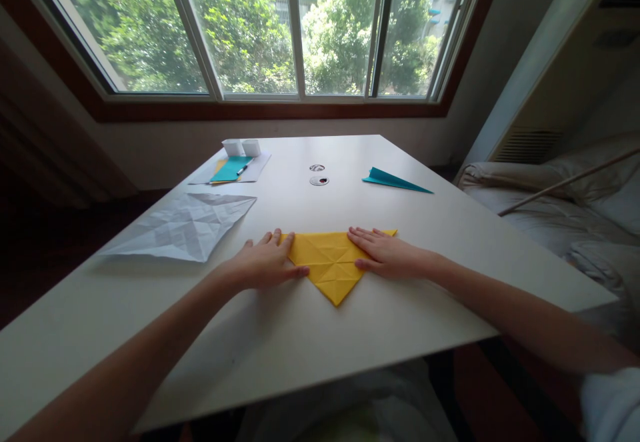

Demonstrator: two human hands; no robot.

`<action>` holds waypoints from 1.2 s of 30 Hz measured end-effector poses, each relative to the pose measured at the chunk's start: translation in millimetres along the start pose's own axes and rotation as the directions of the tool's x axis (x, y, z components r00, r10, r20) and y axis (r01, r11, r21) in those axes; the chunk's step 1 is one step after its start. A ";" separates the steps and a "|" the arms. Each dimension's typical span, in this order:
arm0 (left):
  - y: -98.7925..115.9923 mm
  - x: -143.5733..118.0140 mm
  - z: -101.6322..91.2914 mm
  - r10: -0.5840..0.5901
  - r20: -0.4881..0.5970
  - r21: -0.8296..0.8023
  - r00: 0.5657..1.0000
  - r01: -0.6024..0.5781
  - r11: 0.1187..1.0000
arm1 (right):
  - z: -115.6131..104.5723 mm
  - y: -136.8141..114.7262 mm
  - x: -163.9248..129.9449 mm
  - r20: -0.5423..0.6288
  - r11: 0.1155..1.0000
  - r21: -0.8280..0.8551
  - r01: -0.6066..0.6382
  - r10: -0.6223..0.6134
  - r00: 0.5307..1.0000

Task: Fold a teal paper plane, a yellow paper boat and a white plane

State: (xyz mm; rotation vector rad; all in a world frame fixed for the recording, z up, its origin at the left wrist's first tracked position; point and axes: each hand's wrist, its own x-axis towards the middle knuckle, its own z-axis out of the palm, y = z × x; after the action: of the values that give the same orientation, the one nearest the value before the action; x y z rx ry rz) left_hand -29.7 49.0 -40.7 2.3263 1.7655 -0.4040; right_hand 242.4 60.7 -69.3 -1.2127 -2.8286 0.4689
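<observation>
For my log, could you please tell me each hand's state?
Left hand: open, flat on yellow folded paper triangle.
Right hand: open, flat on it.

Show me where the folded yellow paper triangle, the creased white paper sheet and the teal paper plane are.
folded yellow paper triangle (330, 265), head view, creased centre.
creased white paper sheet (186, 232), head view, middle.
teal paper plane (395, 180), head view, body.

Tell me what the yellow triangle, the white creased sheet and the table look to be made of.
Yellow triangle: thin matte paper, by its sharp crease grid and how flat it lies under both hands. White sheet: paper too, matte, its folds standing slightly raised. Table: smooth white top, probably laminate or painted board; the faint sheen leaves it open.
</observation>
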 end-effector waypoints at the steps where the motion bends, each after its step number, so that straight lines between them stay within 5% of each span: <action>1: -4.1 3.2 0.6 0.030 -0.015 -0.007 0.999 -0.030 1.000 | -3.4 4.1 -1.8 -0.007 0.999 -0.001 0.033 -0.033 0.999; 10: -27.9 18.6 2.3 0.141 -0.079 -0.007 0.987 -0.142 0.990 | -23.4 21.6 -7.7 -0.172 0.961 -0.047 0.273 -0.277 0.945; 21: -31.5 19.8 1.9 0.165 -0.092 -0.023 0.982 -0.168 0.986 | -21.7 16.1 -8.5 -0.179 0.938 -0.070 0.339 -0.346 0.921; 28: -33.0 19.9 -1.0 0.168 -0.160 -0.152 0.973 -0.192 0.969 | -20.5 8.5 -10.8 -0.433 0.965 -0.007 0.263 -0.240 0.869; 36: -33.6 21.7 1.6 0.133 -0.375 -0.170 0.917 -0.209 0.963 | -22.3 7.3 -8.9 -0.624 0.953 0.302 0.030 0.174 0.762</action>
State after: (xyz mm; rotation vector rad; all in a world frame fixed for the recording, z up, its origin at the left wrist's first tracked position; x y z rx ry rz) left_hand -56.7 77.3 -49.0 2.4906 1.6268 0.2448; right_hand 256.8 64.9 -49.3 -1.1404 -2.0447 0.3624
